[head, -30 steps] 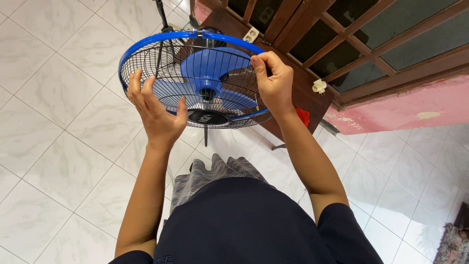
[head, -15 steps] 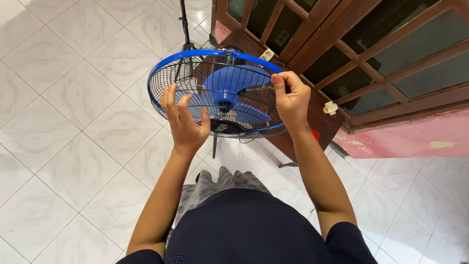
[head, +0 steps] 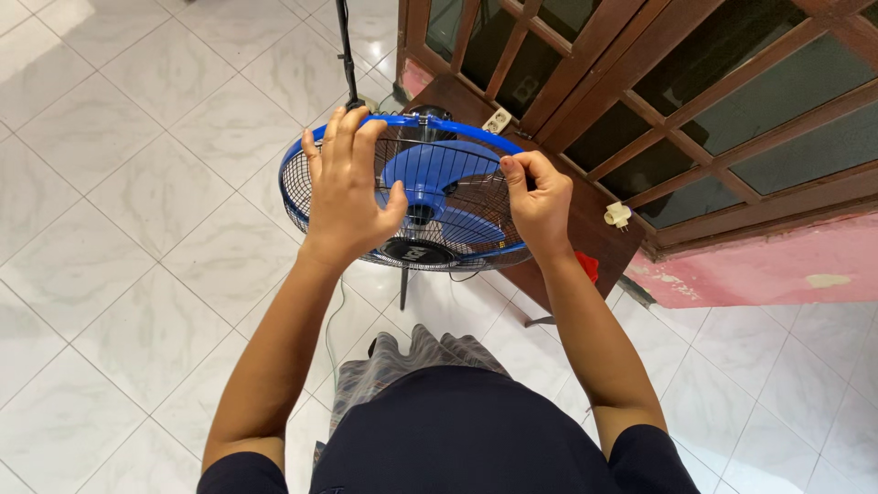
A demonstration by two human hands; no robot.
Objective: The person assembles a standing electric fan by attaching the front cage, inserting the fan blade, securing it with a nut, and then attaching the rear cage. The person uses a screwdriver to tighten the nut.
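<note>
Head view: a standing fan's wire grille (head: pixel 457 229) on the tiled floor (head: pixel 137 274) is pressed by the spread left hand (head: pixel 352 187); its blue rim (head: pixel 476 134), judged stiff yet light, is pinched by the right hand (head: pixel 540 201)

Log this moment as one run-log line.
left hand: flat on fan grille, fingers over blue rim | right hand: pinching rim at right | blue blades: behind grille

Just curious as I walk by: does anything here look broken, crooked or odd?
Mostly no. The fan looks whole, with the left hand and right hand on its blue rim. Only the pink wall at the right shows chipped, patchy paint.
</note>
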